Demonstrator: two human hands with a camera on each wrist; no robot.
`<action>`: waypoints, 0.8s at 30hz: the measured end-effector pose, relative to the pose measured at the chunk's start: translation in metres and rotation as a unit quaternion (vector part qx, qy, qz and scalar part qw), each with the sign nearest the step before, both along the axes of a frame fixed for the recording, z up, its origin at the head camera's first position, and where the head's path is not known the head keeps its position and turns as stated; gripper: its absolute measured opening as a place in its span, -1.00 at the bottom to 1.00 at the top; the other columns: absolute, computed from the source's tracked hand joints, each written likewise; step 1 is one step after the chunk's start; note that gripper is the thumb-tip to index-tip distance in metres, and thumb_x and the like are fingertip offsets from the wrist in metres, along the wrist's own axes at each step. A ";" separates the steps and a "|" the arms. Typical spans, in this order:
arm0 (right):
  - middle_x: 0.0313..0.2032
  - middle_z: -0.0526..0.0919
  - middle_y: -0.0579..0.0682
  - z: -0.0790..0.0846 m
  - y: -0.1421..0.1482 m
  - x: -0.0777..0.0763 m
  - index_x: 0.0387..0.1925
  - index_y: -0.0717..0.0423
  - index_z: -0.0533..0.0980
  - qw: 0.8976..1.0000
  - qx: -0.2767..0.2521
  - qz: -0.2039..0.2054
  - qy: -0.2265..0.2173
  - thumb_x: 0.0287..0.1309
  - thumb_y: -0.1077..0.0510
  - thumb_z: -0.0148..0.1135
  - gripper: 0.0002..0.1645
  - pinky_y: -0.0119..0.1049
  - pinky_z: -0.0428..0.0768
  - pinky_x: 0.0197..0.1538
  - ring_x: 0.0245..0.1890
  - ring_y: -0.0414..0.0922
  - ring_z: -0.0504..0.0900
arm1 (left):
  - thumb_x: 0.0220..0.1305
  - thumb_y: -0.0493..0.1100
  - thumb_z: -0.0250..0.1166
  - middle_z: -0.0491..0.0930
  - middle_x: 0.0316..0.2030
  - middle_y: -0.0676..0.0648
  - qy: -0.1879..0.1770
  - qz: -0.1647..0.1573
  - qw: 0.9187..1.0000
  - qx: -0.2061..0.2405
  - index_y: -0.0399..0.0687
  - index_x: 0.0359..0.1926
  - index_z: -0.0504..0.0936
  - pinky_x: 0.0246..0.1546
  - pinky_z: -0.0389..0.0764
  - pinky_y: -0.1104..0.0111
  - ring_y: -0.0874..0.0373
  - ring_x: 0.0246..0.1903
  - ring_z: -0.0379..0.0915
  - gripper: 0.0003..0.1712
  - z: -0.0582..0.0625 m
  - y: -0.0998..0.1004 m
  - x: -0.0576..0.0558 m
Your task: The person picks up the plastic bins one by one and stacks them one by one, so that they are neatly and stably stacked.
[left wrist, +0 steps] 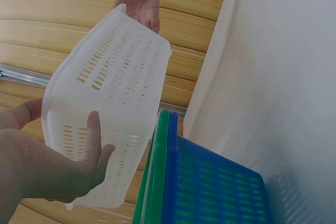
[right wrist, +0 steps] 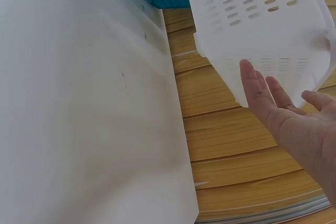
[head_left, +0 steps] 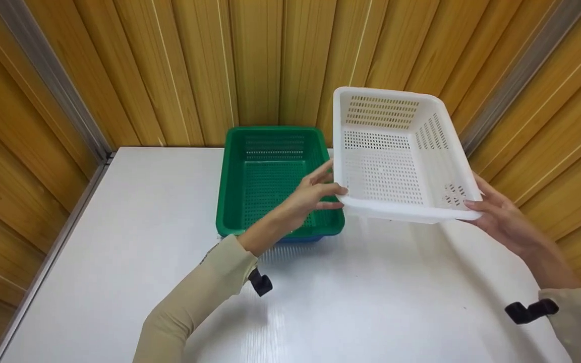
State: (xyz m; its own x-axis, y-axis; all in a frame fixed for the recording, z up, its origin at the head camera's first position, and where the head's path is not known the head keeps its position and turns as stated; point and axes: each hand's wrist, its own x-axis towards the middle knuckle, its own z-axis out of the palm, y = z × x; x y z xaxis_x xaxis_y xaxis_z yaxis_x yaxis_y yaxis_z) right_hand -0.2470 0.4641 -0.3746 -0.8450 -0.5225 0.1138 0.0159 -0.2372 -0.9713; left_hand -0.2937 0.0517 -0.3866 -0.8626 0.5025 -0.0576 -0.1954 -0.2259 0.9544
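A white plastic basket point(head_left: 381, 169) with slotted walls is held up off the table, tilted so its inside shows in the head view. My left hand point(head_left: 308, 196) grips its near left corner, thumb over the rim and fingers spread along the outer wall. At the near right corner my right hand point(head_left: 505, 222) holds the rim, with the thumb on top and the fingers beneath. Left of it, a green basket point(head_left: 223, 186) sits nested in a blue basket point(left wrist: 220, 187) on the table. My left forearm crosses in front of the green basket and hides part of its near rim.
The white table point(head_left: 144, 212) runs back to a wood-patterned panel wall point(head_left: 255, 60). Similar panels stand at left and right, with metal strips point(head_left: 48, 75) at the corners. The nested baskets stand near the table's back edge.
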 end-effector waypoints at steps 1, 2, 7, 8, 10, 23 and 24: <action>0.42 0.39 0.01 0.000 -0.002 0.000 0.65 -0.03 -0.30 1.000 0.000 -0.001 0.001 0.45 0.52 -0.35 -0.09 -0.22 0.59 0.30 0.34 -0.09 0.54 | 0.27 -0.26 0.33 0.49 0.28 -0.08 0.002 -0.004 1.000 0.001 0.36 0.58 0.16 0.18 0.66 0.08 -0.18 0.26 0.52 -0.05 0.000 -0.002 0.000; 0.42 0.39 0.02 0.001 -0.003 0.000 0.65 -0.04 -0.29 1.000 -0.002 -0.003 0.002 0.44 0.53 -0.34 -0.08 -0.22 0.59 0.30 0.34 -0.09 0.54 | 0.28 -0.25 0.33 0.48 0.29 -0.09 0.003 -0.007 1.000 0.002 0.37 0.58 0.17 0.21 0.64 0.06 -0.16 0.26 0.53 -0.06 0.000 -0.005 0.000; 0.42 0.40 0.02 0.003 -0.014 0.005 0.65 -0.01 -0.26 1.000 -0.010 -0.021 0.018 0.44 0.52 -0.34 -0.10 -0.23 0.60 0.29 0.32 -0.09 0.54 | 0.30 -0.24 0.32 0.47 0.31 -0.10 0.001 -0.015 1.000 0.005 0.36 0.58 0.18 0.30 0.55 -0.01 -0.14 0.28 0.50 -0.08 0.002 -0.014 -0.001; 0.42 0.40 0.03 0.003 -0.016 0.007 0.65 0.00 -0.26 0.999 -0.013 -0.024 0.022 0.44 0.52 -0.35 -0.11 -0.23 0.60 0.29 0.32 -0.09 0.54 | 0.30 -0.24 0.32 0.47 0.32 -0.10 0.002 -0.017 1.000 0.005 0.35 0.58 0.17 0.30 0.55 -0.01 -0.15 0.29 0.49 -0.08 0.004 -0.015 -0.001; 0.42 0.41 0.04 0.005 -0.021 0.009 0.65 0.02 -0.25 0.999 -0.021 -0.030 0.025 0.43 0.52 -0.35 -0.12 -0.23 0.60 0.29 0.31 -0.09 0.55 | 0.31 -0.23 0.31 0.47 0.33 -0.11 0.002 -0.021 1.000 0.006 0.35 0.58 0.17 0.32 0.53 -0.02 -0.18 0.32 0.46 -0.09 0.008 -0.018 -0.001; 0.52 0.26 0.00 0.014 -0.051 0.005 0.65 0.02 -0.19 0.997 0.017 -0.068 0.043 0.43 0.49 -0.26 -0.12 -0.30 0.59 0.28 0.37 -0.12 0.49 | 0.31 -0.20 0.33 0.22 0.51 -0.18 0.008 -0.016 1.000 0.022 0.38 0.58 0.17 0.43 0.36 -0.12 -0.25 0.45 0.27 -0.09 0.015 -0.048 0.003; 0.52 0.25 0.01 0.014 -0.053 0.005 0.65 0.02 -0.19 0.997 0.018 -0.065 0.041 0.43 0.49 -0.25 -0.11 -0.29 0.59 0.28 0.37 -0.11 0.49 | 0.31 -0.20 0.33 0.21 0.51 -0.18 0.007 -0.014 1.000 0.019 0.37 0.58 0.17 0.43 0.36 -0.10 -0.24 0.46 0.25 -0.09 0.015 -0.051 0.003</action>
